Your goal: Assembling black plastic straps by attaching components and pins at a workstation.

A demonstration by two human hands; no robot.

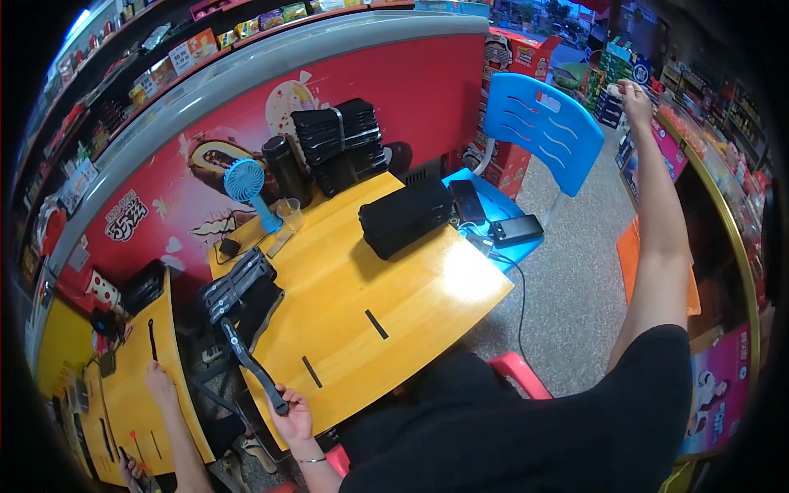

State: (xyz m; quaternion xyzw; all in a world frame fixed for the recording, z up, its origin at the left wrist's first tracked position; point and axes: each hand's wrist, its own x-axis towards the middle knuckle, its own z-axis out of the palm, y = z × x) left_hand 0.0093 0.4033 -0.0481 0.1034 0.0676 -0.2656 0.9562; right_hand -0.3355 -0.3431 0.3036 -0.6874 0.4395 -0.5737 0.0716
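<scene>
My left hand is closed on the near end of a black strap with pale markings, at the table's left front edge. The strap's far end reaches a banded bundle of similar black straps. Stretched far out to the right, over the floor, my right hand has its fingers pinched together. A small pale thing shows at its fingertips, too small to name. Two short black strips lie apart on the yellow table. Behind them sits a long stack of black pieces.
A blue handheld fan, dark bottle, clear cup and bundled black pieces stand at the back. A blue chair holds a power bank with a cable. A co-worker's hands work at the left table.
</scene>
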